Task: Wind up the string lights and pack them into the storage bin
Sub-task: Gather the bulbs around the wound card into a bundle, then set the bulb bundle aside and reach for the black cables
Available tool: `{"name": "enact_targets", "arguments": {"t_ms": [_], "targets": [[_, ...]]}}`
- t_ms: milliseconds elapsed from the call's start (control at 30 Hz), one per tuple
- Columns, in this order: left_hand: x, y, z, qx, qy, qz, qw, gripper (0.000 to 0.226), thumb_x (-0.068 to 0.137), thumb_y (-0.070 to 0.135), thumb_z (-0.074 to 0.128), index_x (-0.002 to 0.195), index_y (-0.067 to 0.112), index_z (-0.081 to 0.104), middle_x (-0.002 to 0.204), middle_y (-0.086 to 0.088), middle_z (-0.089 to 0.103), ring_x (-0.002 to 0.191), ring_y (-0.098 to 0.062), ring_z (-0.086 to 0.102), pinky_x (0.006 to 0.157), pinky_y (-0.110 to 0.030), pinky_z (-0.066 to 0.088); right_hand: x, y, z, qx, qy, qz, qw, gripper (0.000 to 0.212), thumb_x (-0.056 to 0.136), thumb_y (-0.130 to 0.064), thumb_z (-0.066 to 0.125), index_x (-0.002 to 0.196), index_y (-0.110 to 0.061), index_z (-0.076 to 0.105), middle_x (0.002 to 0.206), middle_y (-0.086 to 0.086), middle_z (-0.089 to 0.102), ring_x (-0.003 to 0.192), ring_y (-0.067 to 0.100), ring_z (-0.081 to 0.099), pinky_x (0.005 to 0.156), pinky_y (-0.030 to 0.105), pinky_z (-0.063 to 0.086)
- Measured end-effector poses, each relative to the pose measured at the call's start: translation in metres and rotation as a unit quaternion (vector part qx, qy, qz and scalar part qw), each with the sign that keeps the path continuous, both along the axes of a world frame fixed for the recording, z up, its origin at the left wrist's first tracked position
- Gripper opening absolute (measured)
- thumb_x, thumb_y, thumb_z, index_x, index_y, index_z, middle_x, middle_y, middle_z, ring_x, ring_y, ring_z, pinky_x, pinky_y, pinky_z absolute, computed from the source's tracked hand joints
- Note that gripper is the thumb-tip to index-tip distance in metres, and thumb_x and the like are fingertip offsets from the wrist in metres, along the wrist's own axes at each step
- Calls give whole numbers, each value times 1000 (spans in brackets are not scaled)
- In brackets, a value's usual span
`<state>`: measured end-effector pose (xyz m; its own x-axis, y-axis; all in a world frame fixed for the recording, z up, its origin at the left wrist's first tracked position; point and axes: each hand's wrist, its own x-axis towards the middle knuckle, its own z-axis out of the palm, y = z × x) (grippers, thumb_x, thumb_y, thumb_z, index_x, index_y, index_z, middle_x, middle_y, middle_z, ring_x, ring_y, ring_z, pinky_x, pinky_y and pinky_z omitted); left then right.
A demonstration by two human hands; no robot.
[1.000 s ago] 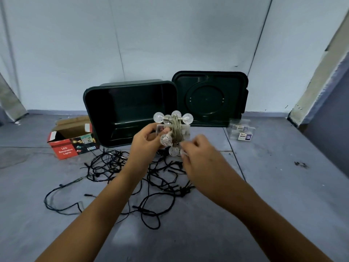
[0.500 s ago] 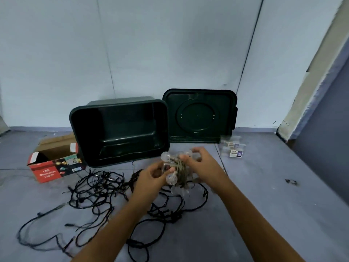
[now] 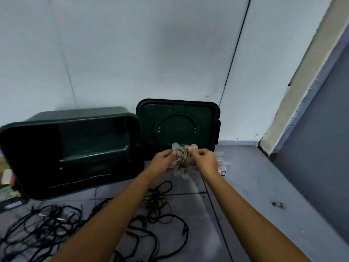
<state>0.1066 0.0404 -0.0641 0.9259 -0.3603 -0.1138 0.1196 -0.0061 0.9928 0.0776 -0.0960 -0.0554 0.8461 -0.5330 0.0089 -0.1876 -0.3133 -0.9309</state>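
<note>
A wound bundle of clear globe string lights on tan cord is held up between both hands, in front of the bin lid. My left hand grips its left side and my right hand pinches its right side. The dark green storage bin lies tipped on its side at the left, its open mouth facing me with nothing inside. A loose tangle of black string lights sprawls on the grey floor under my forearms.
The bin's lid leans upright against the white wall behind my hands. Small clear packets lie on the floor right of my right hand. A cardboard box shows at the left edge. A dark wall rises at the right.
Both hands have carried the globe light bundle forward and up, nearer the lid. The view has tilted up and shifted right, so the cardboard box is now mostly out of frame.
</note>
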Motion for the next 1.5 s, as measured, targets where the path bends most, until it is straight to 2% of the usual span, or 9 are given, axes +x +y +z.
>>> {"name": "enact_targets", "arguments": {"t_ms": [133, 333, 533, 600, 933, 1100, 1233, 1367, 1500], "targets": [[29, -12, -22, 48, -14, 18, 999, 31, 96, 17, 48, 120, 0, 58, 108, -11, 62, 100, -23, 58, 90, -40, 48, 25, -6, -22, -56, 30, -11, 998, 44, 83, -45, 62, 86, -2, 65, 85, 17, 67, 87, 33, 62, 71, 36, 45], [39, -14, -34, 19, 56, 33, 998, 20, 96, 15, 48, 105, 4, 62, 84, -7, 61, 74, -16, 58, 68, -26, 50, 37, -4, -30, -204, 68, 11, 976, 41, 92, -40, 50, 103, -1, 59, 104, 22, 65, 100, 36, 58, 67, 30, 31], [46, -15, -29, 227, 4, 36, 973, 36, 94, 22, 49, 61, 9, 54, 62, -5, 51, 58, -15, 47, 52, -25, 36, 40, -1, -35, -325, 126, 58, 936, 42, 96, -41, 40, 110, -5, 55, 109, 22, 63, 103, 38, 58, 78, 35, 43], [48, -14, -29, 281, -8, 32, 959, 37, 92, 24, 49, 57, 11, 50, 62, -5, 51, 58, -17, 48, 50, -25, 34, 41, -1, -36, -348, 132, 62, 926, 45, 96, -44, 38, 106, -4, 57, 107, 22, 64, 102, 38, 58, 77, 36, 44], [35, -3, -23, 216, 60, 9, 975, 32, 94, 33, 46, 71, 12, 52, 68, -5, 52, 62, -15, 47, 59, -26, 41, 34, 3, -32, -398, 162, 84, 899, 49, 99, -41, 27, 112, -2, 54, 110, 20, 62, 100, 36, 59, 72, 33, 38], [8, 18, -1, 272, -46, 6, 961, 36, 95, 27, 45, 64, 11, 52, 65, -4, 49, 59, -15, 46, 56, -25, 34, 2, 22, -10, -445, 113, 93, 883, 46, 99, -41, 30, 110, -2, 50, 105, 22, 64, 97, 38, 60, 71, 36, 42], [-32, 57, 13, 254, -140, 48, 956, 28, 96, 23, 44, 108, 10, 66, 97, -3, 65, 87, -14, 57, 72, -22, 41, -41, 51, -2, -477, 20, 109, 872, 38, 98, -33, 35, 117, -5, 53, 110, 19, 62, 100, 34, 58, 75, 36, 45], [-79, 104, -7, 312, -214, 86, 922, 30, 97, 17, 44, 121, 10, 59, 118, -5, 60, 104, -15, 54, 83, -15, 35, -79, 93, -35, -396, -86, 235, 884, 30, 91, -18, 45, 105, -1, 65, 98, 19, 66, 90, 35, 61, 76, 38, 49], [-108, 132, -49, 398, -248, 51, 881, 35, 95, 7, 42, 128, 5, 52, 127, -13, 52, 116, -25, 50, 96, -17, 31, -97, 133, -75, -366, -80, 336, 864, 44, 85, -18, 34, 115, 1, 62, 110, 19, 65, 99, 35, 62, 89, 42, 52]]}}
